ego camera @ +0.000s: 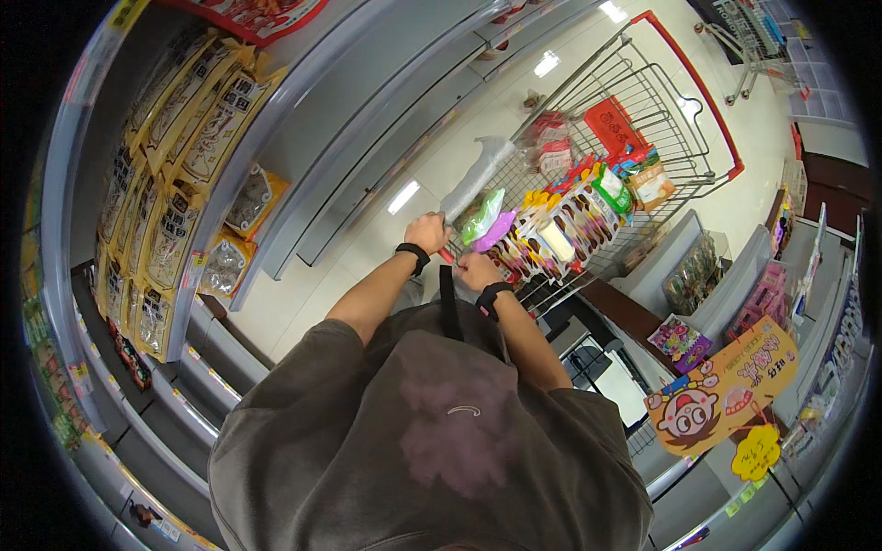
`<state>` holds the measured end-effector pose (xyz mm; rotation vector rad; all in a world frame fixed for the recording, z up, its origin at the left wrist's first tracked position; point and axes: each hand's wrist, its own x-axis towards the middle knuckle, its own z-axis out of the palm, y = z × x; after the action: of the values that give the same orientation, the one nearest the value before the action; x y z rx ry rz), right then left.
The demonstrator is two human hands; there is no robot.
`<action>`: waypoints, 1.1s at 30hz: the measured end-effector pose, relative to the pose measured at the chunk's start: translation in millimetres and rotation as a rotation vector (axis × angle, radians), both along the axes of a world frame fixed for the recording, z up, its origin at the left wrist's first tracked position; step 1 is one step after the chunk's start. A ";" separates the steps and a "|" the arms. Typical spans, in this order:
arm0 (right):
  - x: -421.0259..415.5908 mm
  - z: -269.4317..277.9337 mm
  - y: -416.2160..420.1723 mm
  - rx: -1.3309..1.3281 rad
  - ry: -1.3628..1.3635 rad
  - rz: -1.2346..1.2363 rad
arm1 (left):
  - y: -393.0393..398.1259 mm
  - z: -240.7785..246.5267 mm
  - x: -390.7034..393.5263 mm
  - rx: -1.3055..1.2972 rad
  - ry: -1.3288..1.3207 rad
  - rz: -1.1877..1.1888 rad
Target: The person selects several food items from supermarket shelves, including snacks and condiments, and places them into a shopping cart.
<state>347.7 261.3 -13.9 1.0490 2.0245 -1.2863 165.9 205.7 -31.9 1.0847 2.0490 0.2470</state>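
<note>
My left hand (427, 233) is curled around a short red bar (446, 256) at the near end of a wire shopping cart (696, 113). My right hand (479, 272) closes at the bar's other end, close beside the left. A crumpled translucent plastic sheet (475, 179) extends from beside my left hand along the cart's side. Just beyond my hands, the basket holds a green-and-white packet (484, 217), a purple packet (495, 233) and several spotted multipack snack bags (551, 237). Farther in lie a green packet (612, 189) and an orange-brown packet (651, 187).
Shelves with yellow-edged food packs (207, 131) rise on the left. Pale floor tiles (358, 241) run between them and the cart. On the right stand display bins (696, 268) and a cartoon cardboard sign (720, 392). Another cart (747, 58) is at the far right.
</note>
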 end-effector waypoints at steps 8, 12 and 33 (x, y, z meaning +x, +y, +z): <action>19.3 -56.9 70.9 -0.164 -0.175 -0.493 | 26.2 3.6 1.0 -0.047 0.009 0.038; -19.1 -46.3 102.2 -0.337 -0.321 -0.476 | 27.8 0.5 -2.4 -0.110 0.012 0.091; 14.9 79.5 214.4 -0.451 0.479 -0.471 | 21.5 14.6 9.5 0.035 -0.202 0.531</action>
<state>362.6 475.7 65.6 1.1023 1.6981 -2.2966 175.4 227.2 -17.3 0.4902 2.1154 0.6328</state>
